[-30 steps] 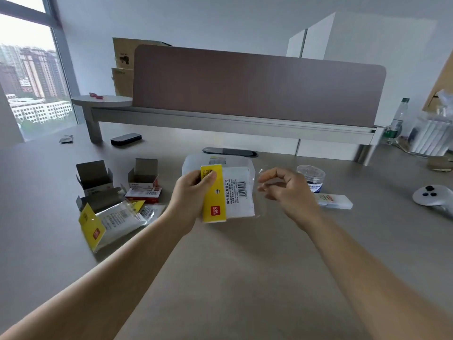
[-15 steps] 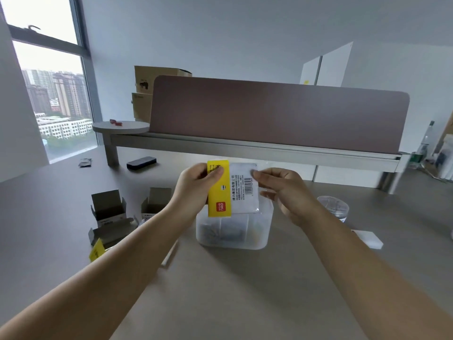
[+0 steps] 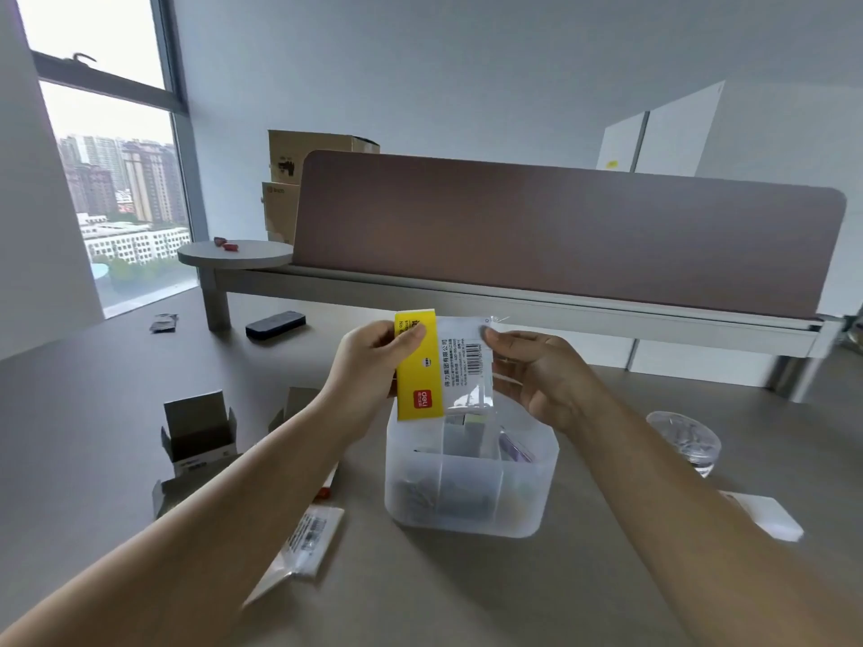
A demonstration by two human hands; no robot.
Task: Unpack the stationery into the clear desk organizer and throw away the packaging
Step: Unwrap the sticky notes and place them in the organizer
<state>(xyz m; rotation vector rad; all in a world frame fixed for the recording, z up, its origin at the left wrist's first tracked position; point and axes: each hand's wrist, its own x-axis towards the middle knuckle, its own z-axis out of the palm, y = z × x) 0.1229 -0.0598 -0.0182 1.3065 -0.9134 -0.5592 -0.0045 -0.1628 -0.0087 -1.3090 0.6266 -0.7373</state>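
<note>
A clear plastic pouch (image 3: 462,366) with a yellow header card and a barcode label hangs upright just above the clear desk organizer (image 3: 471,488). My left hand (image 3: 369,366) pinches the yellow card edge. My right hand (image 3: 537,371) grips the pouch's clear right side, near its top corner. Small white items show at the pouch's lower end, right over the organizer's back compartment. The organizer has dividers; dark small pieces lie in its front left compartment and a purple item in the right one.
Open empty cardboard boxes (image 3: 198,434) and a flat plastic pouch (image 3: 306,541) lie at the left. A round clear tub (image 3: 686,441) and a white flat box (image 3: 766,516) sit at the right. A brown desk divider (image 3: 560,231) closes the back; a black object (image 3: 275,324) lies below it.
The pouch has been raised and turned upright over the organizer. My right hand came in and took hold of its clear side. The view tilted up and nearer.
</note>
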